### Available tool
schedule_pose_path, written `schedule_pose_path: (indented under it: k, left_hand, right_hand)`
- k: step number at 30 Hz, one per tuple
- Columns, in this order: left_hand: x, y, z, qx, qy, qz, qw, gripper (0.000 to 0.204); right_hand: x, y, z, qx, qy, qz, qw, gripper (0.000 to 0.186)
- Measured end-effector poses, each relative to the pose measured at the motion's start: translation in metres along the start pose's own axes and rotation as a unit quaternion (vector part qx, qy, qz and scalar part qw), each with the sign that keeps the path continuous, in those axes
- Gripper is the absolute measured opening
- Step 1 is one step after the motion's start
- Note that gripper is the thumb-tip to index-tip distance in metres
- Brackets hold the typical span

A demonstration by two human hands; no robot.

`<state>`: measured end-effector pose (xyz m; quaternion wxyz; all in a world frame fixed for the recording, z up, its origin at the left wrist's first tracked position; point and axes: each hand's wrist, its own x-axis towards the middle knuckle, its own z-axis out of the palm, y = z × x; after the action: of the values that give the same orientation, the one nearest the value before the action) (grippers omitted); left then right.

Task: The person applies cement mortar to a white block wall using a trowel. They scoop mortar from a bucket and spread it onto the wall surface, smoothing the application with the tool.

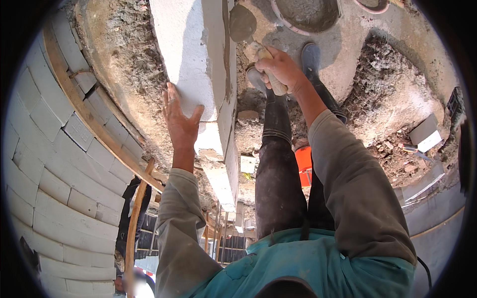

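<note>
My left hand (182, 119) lies with fingers spread on the white block (181, 54) at the top of a low wall. Its thumb points toward the block's right side. My right hand (284, 70) is wrapped round the pale handle of a trowel (243, 24). The trowel's round grey blade is close to the right face of the wall, near a strip of wet mortar (227, 54). Whether the blade touches the wall, I cannot tell. A dark boot (276, 116) stands below my right hand.
A round tub of grey mortar (309, 14) sits at the far side, with part of another tub (373, 5) to its right. Rubble (380, 74) and a loose block (425, 133) lie on the right. A block wall (64, 184) with a curved-looking wooden plank (87, 110) fills the left.
</note>
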<state>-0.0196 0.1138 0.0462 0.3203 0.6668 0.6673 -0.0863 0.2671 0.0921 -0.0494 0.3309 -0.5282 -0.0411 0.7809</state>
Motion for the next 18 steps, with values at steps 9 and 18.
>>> schedule_pose_path:
  k: [9, 18]
  left_hand:
    - [0.000, 0.011, 0.008, 0.009, 0.008, 0.019, 1.000, 0.096]
    - [0.002, 0.015, 0.008, 0.054, 0.020, -0.020, 0.998, 0.098]
  right_hand:
    - [0.064, 0.016, -0.010, 0.009, 0.032, 0.095, 0.995, 0.019]
    - [0.059, -0.109, -0.064, -0.029, -0.042, -0.067, 0.996, 0.026]
